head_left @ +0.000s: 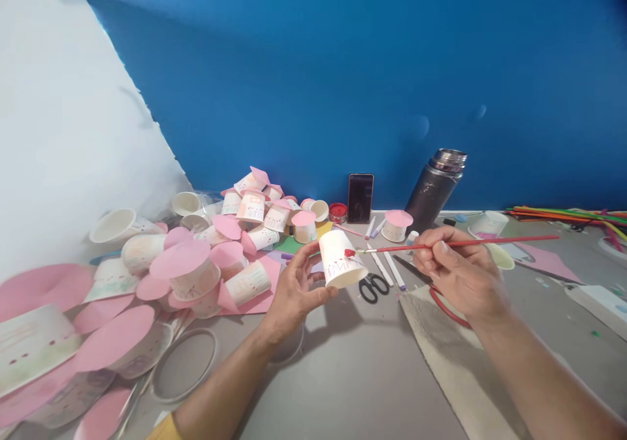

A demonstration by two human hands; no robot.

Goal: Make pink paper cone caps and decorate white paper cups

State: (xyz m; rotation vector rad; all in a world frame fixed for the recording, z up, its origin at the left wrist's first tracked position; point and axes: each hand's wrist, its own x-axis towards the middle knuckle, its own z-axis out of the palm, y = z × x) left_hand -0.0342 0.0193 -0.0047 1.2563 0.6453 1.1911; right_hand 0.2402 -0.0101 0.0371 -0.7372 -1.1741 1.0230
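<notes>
Had pink-topped paper cups (193,280) heaped left of, and partly beyond, the fingers of the left hand (296,290). Gripped a white cup (333,247) between that thumb and those fingers, tilted, mouth downward, raised over the table (343,375). Saw black-handled scissors (373,283) just right of the left fingertips and a phone (360,198) farther beyond them. Pinched a red paintbrush (490,241) in the closed fingers of the right hand (470,280), with reddened tip at the cup's patterned side. Noticed a dark flask (434,192) beyond the right fingers.

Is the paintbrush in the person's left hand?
No, the right hand holds the red paintbrush, while the left hand holds the white paper cup.
</notes>
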